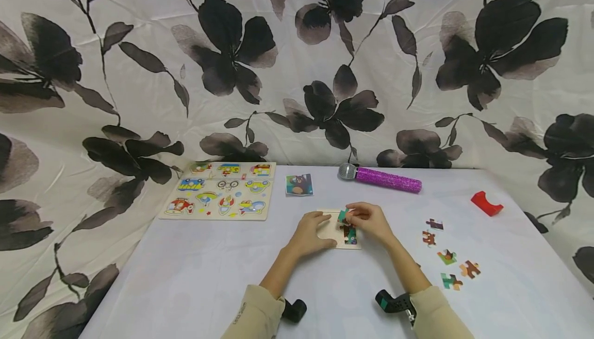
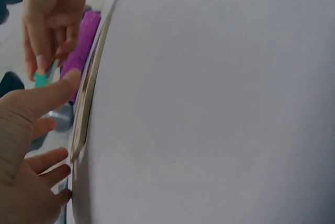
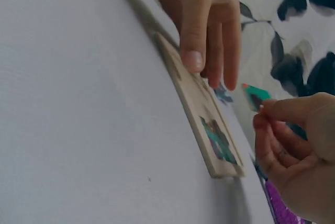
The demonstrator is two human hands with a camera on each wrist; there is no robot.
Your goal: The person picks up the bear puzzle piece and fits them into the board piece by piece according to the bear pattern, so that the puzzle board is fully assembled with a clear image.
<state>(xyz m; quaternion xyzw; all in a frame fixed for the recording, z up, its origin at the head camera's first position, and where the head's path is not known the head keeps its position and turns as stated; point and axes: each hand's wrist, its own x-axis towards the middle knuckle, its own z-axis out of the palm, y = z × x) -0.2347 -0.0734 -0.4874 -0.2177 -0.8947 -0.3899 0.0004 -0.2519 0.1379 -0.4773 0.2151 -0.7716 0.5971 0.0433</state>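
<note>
A small wooden puzzle board (image 1: 328, 230) lies on the table in front of me, with joined picture pieces (image 3: 219, 139) along the right part of its recess. My left hand (image 1: 306, 235) is at the board's left side, its fingers by the far edge and its thumb (image 3: 194, 59) over the near edge. These fingers look fairly straight and spread in the left wrist view. My right hand (image 1: 369, 220) pinches a teal jigsaw piece (image 3: 256, 96) between thumb and fingertips. That piece is held above the board's upper right part.
Several loose jigsaw pieces (image 1: 447, 257) lie to the right. A picture card (image 1: 299, 185) and a purple glitter microphone (image 1: 389, 180) are at the back. A vehicle peg puzzle (image 1: 218, 205) is at the left, a red curved block (image 1: 486, 204) at the far right.
</note>
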